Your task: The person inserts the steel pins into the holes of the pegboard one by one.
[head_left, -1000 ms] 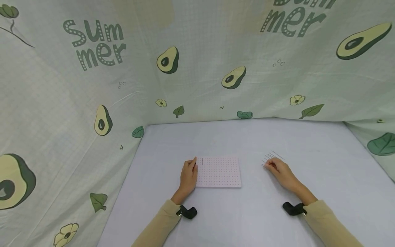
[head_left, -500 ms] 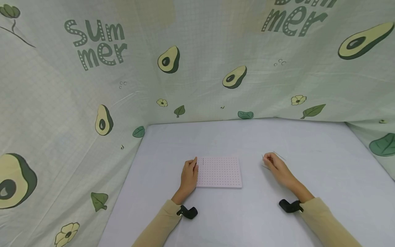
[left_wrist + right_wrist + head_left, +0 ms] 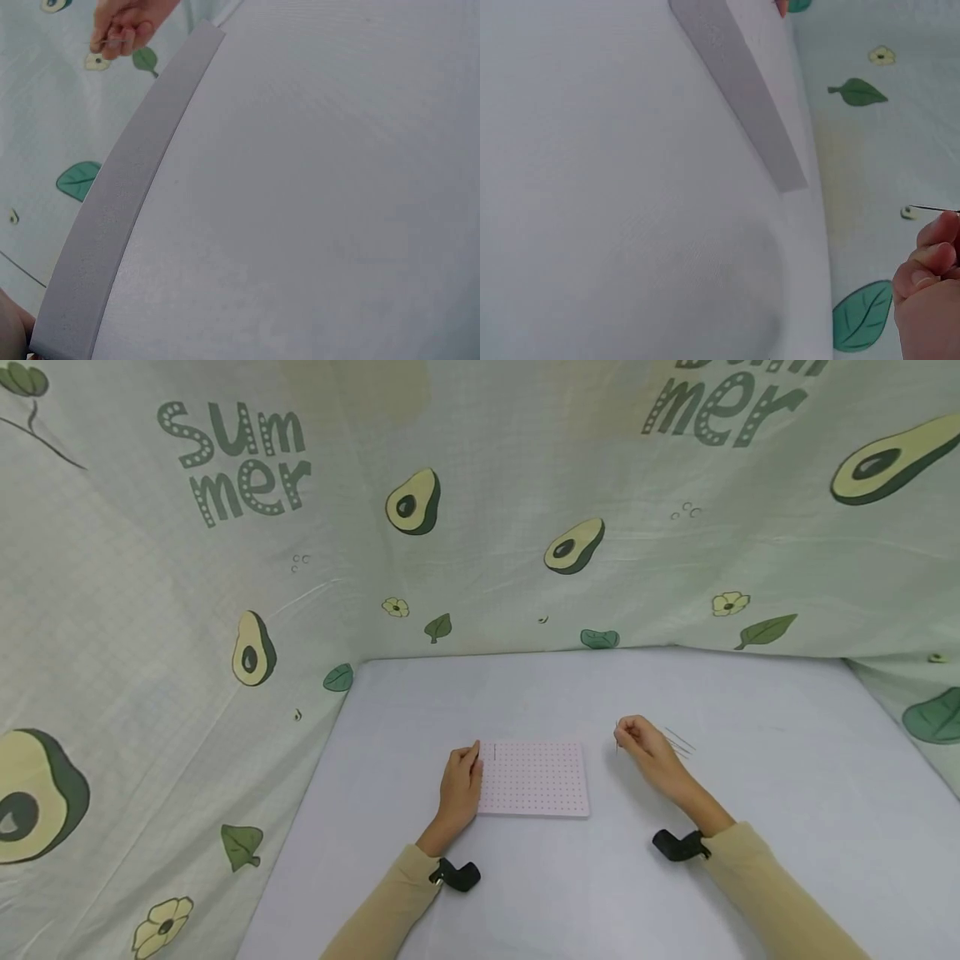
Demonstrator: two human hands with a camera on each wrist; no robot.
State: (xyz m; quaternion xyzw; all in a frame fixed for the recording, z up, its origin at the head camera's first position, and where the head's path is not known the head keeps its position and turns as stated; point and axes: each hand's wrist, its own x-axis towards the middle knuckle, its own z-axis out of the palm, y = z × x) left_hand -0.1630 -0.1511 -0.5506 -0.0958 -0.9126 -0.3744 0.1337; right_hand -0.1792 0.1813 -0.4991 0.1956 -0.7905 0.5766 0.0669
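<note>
A pale pink board [image 3: 534, 779] with rows of small holes lies on the table, and my left hand [image 3: 459, 785] grips its left edge near the upper corner. One thin pin [image 3: 494, 752] stands in the board's upper left part. To the right of the board, my right hand [image 3: 656, 758] is raised and pinches another thin metal pin [image 3: 932, 208] between thumb and fingertips. Several similar pins [image 3: 681, 742] lie on the table just right of that hand. In the left wrist view the board's thick side wall [image 3: 124, 187] crosses the picture.
The table [image 3: 555, 877] has a white cover. A pale green cloth [image 3: 480, 585] printed with avocados and leaves hangs behind it and along its left side. Small black cameras [image 3: 459, 877] are worn on both wrists.
My right hand has lifted a pin from the group and moved left toward the board, uncovering the pins left lying. The left hand and the board have stayed in place.
</note>
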